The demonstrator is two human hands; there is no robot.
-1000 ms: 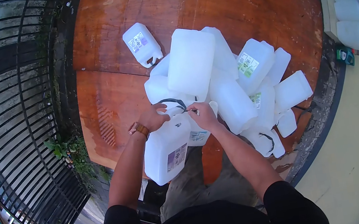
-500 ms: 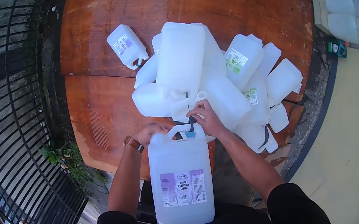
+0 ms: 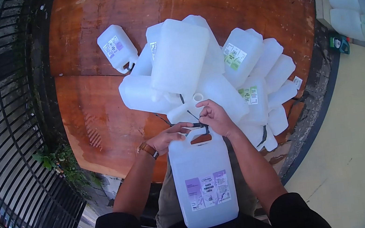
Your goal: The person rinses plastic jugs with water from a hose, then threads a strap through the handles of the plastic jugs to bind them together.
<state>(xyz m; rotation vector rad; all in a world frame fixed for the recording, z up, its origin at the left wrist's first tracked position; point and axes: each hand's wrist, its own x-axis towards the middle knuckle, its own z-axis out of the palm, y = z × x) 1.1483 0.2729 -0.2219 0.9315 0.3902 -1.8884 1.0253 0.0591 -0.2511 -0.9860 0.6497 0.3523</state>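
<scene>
A translucent white jerrycan [image 3: 202, 167] with a purple and white label stands upright against my body, its handle at the top. A black strap [image 3: 200, 124] runs around that handle. My right hand [image 3: 216, 117] is closed in a pinch on the strap above the handle. From the other side my left hand [image 3: 171, 137] grips the strap near the handle's left end, its fingertips partly hidden. Just beyond my hands a larger white jerrycan [image 3: 181, 55] lies on top of a pile, its open neck [image 3: 198, 97] close to my right fingers.
Several jerrycans with green labels [image 3: 235, 56] lie piled on the reddish-brown wooden board [image 3: 87, 43]. One small jerrycan [image 3: 117, 48] lies apart at the left. A black metal fence [image 3: 10, 130] borders the left; a pale wall [image 3: 357, 111] and a dark green bottle [image 3: 339, 44] are at the right.
The jerrycan at my body has shifted right and tilted slightly. My left hand has moved right, from beside the handle to the strap. My right hand still pinches the strap.
</scene>
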